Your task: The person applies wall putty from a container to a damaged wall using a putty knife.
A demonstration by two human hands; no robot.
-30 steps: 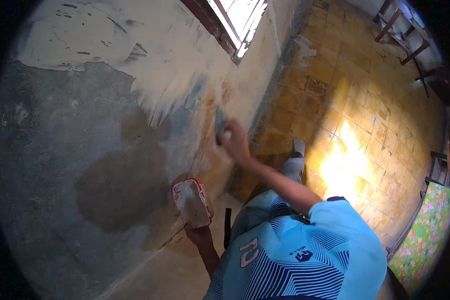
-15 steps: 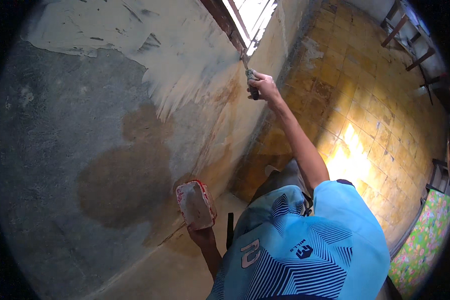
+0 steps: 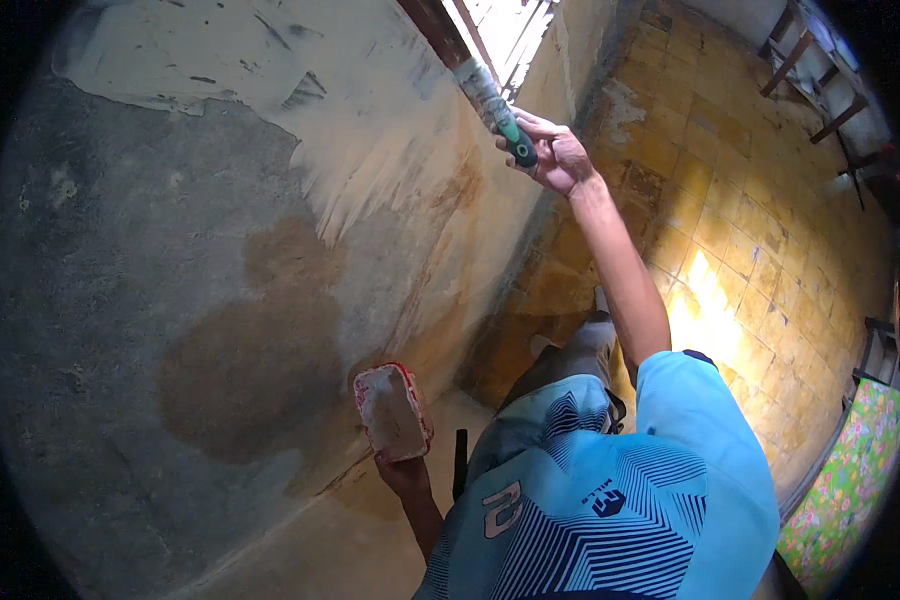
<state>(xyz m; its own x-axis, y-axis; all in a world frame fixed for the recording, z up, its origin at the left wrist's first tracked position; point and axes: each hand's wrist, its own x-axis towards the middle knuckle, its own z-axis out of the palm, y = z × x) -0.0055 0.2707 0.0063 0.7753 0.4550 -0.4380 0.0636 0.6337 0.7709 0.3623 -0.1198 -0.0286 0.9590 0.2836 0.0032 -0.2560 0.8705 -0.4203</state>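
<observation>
While the tub (image 3: 413, 390) stays, the scraper (image 3: 497, 112) rises.

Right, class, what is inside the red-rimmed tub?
Pale, smeared material shows inside the tub, held by the left hand. Whatever lies beneath that material is covered, so cannot be seen.

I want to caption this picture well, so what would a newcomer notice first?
A glaring patch of sunlight on the yellow tiled floor, right of centre, probably draws the eye first. By the window, the right hand holds a green-handled tool; lower down, the left hand holds a red-rimmed tub.
</observation>
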